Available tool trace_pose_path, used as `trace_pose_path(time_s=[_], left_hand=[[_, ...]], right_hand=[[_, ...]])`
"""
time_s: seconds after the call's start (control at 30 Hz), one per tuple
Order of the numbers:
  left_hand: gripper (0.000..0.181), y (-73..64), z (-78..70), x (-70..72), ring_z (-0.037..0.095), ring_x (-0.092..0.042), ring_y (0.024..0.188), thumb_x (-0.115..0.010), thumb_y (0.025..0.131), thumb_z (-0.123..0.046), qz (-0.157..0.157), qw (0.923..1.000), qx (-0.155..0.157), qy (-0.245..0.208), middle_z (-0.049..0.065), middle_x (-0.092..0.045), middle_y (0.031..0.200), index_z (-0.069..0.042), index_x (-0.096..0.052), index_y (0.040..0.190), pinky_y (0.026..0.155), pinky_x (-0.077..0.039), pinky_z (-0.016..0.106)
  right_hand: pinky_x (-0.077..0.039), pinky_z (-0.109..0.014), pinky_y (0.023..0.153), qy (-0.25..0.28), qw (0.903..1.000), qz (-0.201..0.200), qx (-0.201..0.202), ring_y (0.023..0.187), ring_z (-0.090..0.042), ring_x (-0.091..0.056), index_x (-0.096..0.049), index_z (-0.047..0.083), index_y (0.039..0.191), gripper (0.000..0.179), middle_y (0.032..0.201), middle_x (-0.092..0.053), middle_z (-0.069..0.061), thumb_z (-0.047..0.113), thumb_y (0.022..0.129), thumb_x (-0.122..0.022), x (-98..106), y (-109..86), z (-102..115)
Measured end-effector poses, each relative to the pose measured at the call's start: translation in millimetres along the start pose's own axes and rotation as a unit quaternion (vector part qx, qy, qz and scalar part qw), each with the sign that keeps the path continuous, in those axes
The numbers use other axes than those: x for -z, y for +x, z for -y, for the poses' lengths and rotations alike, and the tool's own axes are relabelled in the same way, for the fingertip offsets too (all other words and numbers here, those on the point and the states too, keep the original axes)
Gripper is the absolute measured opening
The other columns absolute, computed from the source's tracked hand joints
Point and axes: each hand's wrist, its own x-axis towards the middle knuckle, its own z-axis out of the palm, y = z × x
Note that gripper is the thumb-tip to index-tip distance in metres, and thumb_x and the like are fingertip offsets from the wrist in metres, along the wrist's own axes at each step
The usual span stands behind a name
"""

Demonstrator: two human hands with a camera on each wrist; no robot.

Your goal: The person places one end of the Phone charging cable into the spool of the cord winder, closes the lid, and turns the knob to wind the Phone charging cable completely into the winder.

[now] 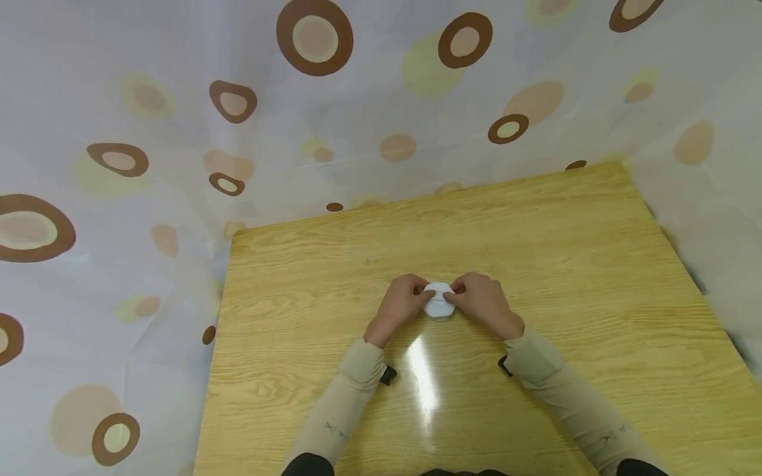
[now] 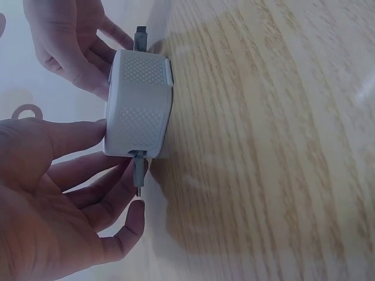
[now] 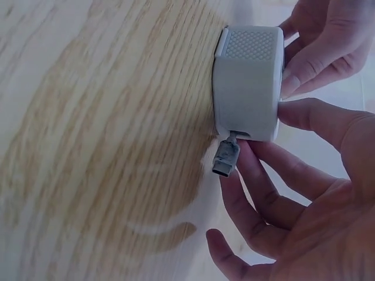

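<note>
A white retractable charging cable case [image 1: 438, 308], with faceted sides and a dotted texture, sits on the wooden table. My left hand [image 1: 397, 305] holds its left side, thumb on the top face and fingers along the far side. On the right side, my right hand [image 1: 483, 303] pinches it the same way. A short grey plug [image 2: 139, 171] sticks out near my left fingers in the left wrist view. In the right wrist view, a USB-C plug [image 3: 225, 158] hangs from the other end by my right fingers. The case's far side is hidden by the fingers.
The wood-grain table [image 1: 309, 291] extends around both hands, with a bright reflection in front of the case. Behind it and at both sides hangs a pale sheet [image 1: 357, 119] with brown ring patterns. Dark straps [image 1: 388, 375] show at the wrists.
</note>
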Motion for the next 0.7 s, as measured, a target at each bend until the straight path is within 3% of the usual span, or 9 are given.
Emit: trace_pose_path(time_s=[0.27, 0.47, 0.7], left_hand=[[0.025, -4.7, 2.6, -2.3, 0.018, -0.073, 0.097, -0.067, 0.105, -0.022, -0.018, 0.9992, -0.001, -0.037, 0.012, -0.08, 0.115, -0.006, -0.08, 0.118, 0.079, -0.056, 0.026], [0.027, -6.8, 4.4, -4.3, 0.024, -0.074, 0.106, -0.067, 0.105, -0.023, -0.033, 0.9984, 0.004, -0.047, 0.013, -0.079, 0.119, -0.005, -0.078, 0.123, 0.084, -0.06, 0.03], [0.031, -11.9, 6.2, -4.5, 0.026, -0.072, 0.113, -0.066, 0.106, -0.026, -0.04, 0.9972, 0.023, -0.059, 0.013, -0.076, 0.125, -0.006, -0.076, 0.127, 0.093, -0.06, 0.035]], right_hand=[[-0.052, -0.059, 0.092, 0.02, 0.9998, -0.004, -0.004, 0.103, -0.034, -0.074, -0.08, 0.005, 0.114, 0.034, 0.111, -0.081, -0.013, 0.034, 0.1, -0.071, -3, -3.7, -6], [-0.042, -0.067, 0.099, 0.034, 0.9994, -0.004, -0.004, 0.112, -0.036, -0.072, -0.079, 0.006, 0.121, 0.039, 0.116, -0.08, -0.012, 0.039, 0.101, -0.07, -4, -5.7, -10], [-0.034, -0.068, 0.102, 0.065, 0.9978, -0.004, -0.013, 0.114, -0.038, -0.07, -0.078, 0.007, 0.123, 0.041, 0.118, -0.079, -0.014, 0.041, 0.103, -0.066, -4, -6.9, -15]])
